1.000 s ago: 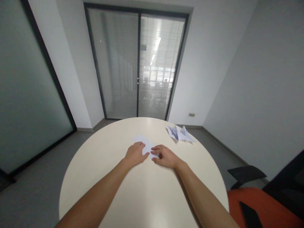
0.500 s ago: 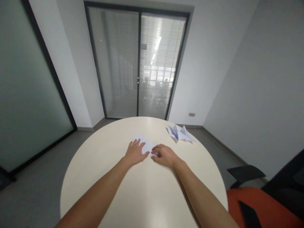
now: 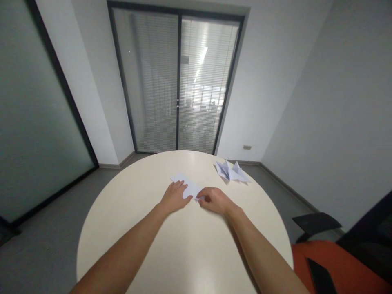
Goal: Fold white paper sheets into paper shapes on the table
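Observation:
A white sheet of folded paper (image 3: 190, 189) lies on the round cream table (image 3: 128, 204), slanting down to the right. My left hand (image 3: 175, 197) rests on its left part with the fingers apart. At the paper's right end, my right hand (image 3: 214, 200) has its thumb and forefinger pinched on the edge, where a small fold shows partly under the fingers. Beyond my right hand, folded white paper shapes (image 3: 232, 172) with raised points stand near the table's far right rim.
An orange chair (image 3: 333, 261) with black armrests (image 3: 317, 221) is at the right, close to the table. Behind the table are a glass door with blinds (image 3: 159, 90) and a white wall. Dark-framed frosted glass (image 3: 36, 122) stands on the left.
My right hand has shifted slightly right and its fingers have closed more tightly on the paper's end. The fingers of my left hand are a little more bent.

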Tool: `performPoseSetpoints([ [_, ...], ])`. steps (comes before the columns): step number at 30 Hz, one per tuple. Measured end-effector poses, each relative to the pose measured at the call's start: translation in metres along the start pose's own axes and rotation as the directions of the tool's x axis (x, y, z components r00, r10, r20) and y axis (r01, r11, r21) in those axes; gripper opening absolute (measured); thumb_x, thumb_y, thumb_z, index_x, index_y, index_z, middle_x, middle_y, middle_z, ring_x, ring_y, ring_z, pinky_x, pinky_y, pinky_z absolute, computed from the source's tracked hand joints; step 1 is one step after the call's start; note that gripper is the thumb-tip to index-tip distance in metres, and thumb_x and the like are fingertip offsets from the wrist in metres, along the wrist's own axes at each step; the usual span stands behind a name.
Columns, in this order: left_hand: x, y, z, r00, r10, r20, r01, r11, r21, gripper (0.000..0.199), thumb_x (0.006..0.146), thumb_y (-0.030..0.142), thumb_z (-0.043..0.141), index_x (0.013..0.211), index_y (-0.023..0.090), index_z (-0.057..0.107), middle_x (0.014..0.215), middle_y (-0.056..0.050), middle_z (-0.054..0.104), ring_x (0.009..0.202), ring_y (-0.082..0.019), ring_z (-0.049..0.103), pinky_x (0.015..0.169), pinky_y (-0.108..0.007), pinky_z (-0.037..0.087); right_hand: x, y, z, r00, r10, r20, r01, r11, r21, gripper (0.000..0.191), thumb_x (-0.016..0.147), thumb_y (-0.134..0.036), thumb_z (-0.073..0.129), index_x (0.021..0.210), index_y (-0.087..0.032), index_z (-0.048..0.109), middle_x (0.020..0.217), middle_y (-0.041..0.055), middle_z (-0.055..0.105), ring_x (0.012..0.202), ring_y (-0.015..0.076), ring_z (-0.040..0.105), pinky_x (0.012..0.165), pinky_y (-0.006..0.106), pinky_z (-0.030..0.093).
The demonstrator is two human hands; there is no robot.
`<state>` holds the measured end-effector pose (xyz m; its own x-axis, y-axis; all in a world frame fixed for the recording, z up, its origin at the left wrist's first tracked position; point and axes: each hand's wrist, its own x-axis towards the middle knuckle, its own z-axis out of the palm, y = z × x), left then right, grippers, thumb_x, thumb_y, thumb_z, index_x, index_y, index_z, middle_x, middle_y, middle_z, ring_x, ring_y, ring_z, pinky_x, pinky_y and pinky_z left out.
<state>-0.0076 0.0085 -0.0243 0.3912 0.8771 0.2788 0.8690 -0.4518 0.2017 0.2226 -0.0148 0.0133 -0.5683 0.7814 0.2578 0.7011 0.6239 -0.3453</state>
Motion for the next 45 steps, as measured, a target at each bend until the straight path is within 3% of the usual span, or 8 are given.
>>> performPoseSetpoints([
  [6, 0.0, 0.0, 0.002, 1.0, 0.014, 0.001, -0.014, 1.0, -0.024, 0.059, 0.092, 0.052, 0.053, 0.137, 0.014, 0.057, 0.15, -0.014, 0.048, 0.141, -0.031, 0.042, 0.119, -0.042, 0.03, 0.003, 0.0, 0.004, 0.998, 0.041, -0.041, -0.041, 0.999, -0.011, 0.02, 0.092, -0.027, 0.056, 0.096, -0.019, 0.073, 0.092, 0.0055, 0.073, 0.082, 0.0175, 0.064, 0.077, 0.027, 0.044],
  [15, 0.001, 0.0, 0.003, 0.999, 0.049, 0.005, -0.048, 0.997, -0.053, 0.056, 0.092, 0.047, 0.053, 0.135, 0.013, 0.059, 0.149, -0.014, 0.05, 0.141, -0.033, 0.042, 0.12, -0.044, 0.029, 0.007, 0.004, 0.014, 0.991, 0.095, -0.097, -0.095, 0.995, 0.011, 0.015, 0.089, -0.024, 0.059, 0.085, -0.017, 0.071, 0.084, 0.0054, 0.068, 0.078, 0.0164, 0.059, 0.074, 0.026, 0.042],
  [23, 0.001, 0.004, 0.003, 0.992, 0.091, -0.089, -0.095, 0.994, -0.046, 0.044, 0.089, 0.04, 0.059, 0.123, 0.013, 0.067, 0.137, -0.014, 0.06, 0.128, -0.03, 0.052, 0.113, -0.042, 0.038, 0.01, 0.002, 0.019, 0.979, 0.153, -0.135, -0.15, 0.988, 0.035, 0.01, 0.084, -0.022, 0.062, 0.081, -0.017, 0.069, 0.081, 0.0042, 0.066, 0.073, 0.0152, 0.057, 0.07, 0.025, 0.041],
  [29, 0.003, 0.008, 0.008, 0.987, 0.067, -0.146, -0.077, 0.995, -0.064, 0.045, 0.089, 0.049, 0.061, 0.115, 0.013, 0.068, 0.124, -0.016, 0.065, 0.12, -0.031, 0.055, 0.106, -0.044, 0.043, 0.011, 0.004, 0.022, 0.974, 0.172, -0.147, -0.165, 0.985, 0.056, 0.007, 0.082, -0.02, 0.063, 0.083, -0.017, 0.069, 0.079, 0.0035, 0.066, 0.071, 0.0152, 0.056, 0.067, 0.025, 0.04],
  [32, 0.005, 0.008, 0.01, 0.987, 0.069, -0.147, -0.079, 0.995, -0.068, 0.043, 0.088, 0.047, 0.063, 0.114, 0.013, 0.067, 0.119, -0.015, 0.066, 0.117, -0.031, 0.057, 0.105, -0.043, 0.044, 0.01, 0.007, 0.021, 0.985, 0.102, -0.135, -0.091, 0.992, 0.085, 0.017, 0.082, -0.016, 0.063, 0.096, -0.019, 0.071, 0.083, 0.003, 0.067, 0.073, 0.0153, 0.057, 0.069, 0.025, 0.042],
  [37, 0.004, 0.008, 0.006, 0.986, 0.059, -0.154, -0.07, 0.995, -0.066, 0.043, 0.088, 0.047, 0.064, 0.113, 0.013, 0.068, 0.118, -0.015, 0.066, 0.115, -0.031, 0.058, 0.103, -0.043, 0.044, 0.005, 0.015, 0.017, 0.988, -0.109, -0.113, 0.122, 0.985, 0.12, 0.03, 0.085, -0.01, 0.059, 0.103, -0.026, 0.077, 0.104, 0.0047, 0.072, 0.096, 0.0186, 0.062, 0.09, 0.031, 0.045],
  [40, 0.003, 0.011, 0.001, 0.986, 0.054, -0.156, -0.066, 0.995, -0.078, 0.039, 0.085, 0.044, 0.069, 0.113, 0.016, 0.068, 0.118, -0.013, 0.065, 0.113, -0.03, 0.057, 0.1, -0.043, 0.045, 0.003, 0.02, 0.016, 0.989, -0.105, -0.106, 0.118, 0.985, 0.125, 0.026, 0.087, -0.018, 0.061, 0.104, -0.028, 0.078, 0.112, 0.0057, 0.072, 0.103, 0.0212, 0.063, 0.092, 0.033, 0.047],
  [45, 0.001, 0.019, -0.006, 0.992, 0.093, -0.091, -0.103, 0.988, -0.117, 0.025, 0.089, 0.033, 0.066, 0.109, 0.019, 0.069, 0.111, -0.008, 0.07, 0.106, -0.026, 0.06, 0.094, -0.039, 0.047, 0.003, 0.025, 0.017, 0.995, -0.055, -0.087, 0.069, 0.984, 0.165, 0.024, 0.085, -0.02, 0.063, 0.101, -0.025, 0.08, 0.115, 0.0074, 0.072, 0.1, 0.0214, 0.065, 0.084, 0.031, 0.051],
])
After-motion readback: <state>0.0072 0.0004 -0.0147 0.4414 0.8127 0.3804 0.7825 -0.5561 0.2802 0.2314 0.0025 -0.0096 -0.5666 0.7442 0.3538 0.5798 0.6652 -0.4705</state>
